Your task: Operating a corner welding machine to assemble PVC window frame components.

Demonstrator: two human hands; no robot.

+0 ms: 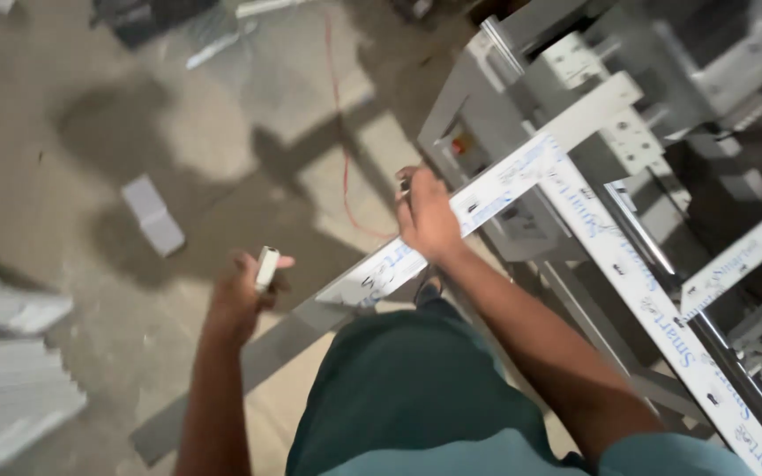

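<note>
The white frame profile point(487, 189), wrapped in printed protective film and joined at a corner to a second white length point(654, 300), lay on the grey machine point(487, 97) in the head view. The right hand point(427, 216) was closed over its upper edge, apparently positioning it. The left hand point(242, 295) was closed around a small white piece point(266, 267) above the concrete floor point(63, 132). Fitting that piece would seemingly call for steadying the profile first.

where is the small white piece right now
In the head view, the small white piece is pinched in the left hand, left of the white frame bar that the right hand grips.
</note>
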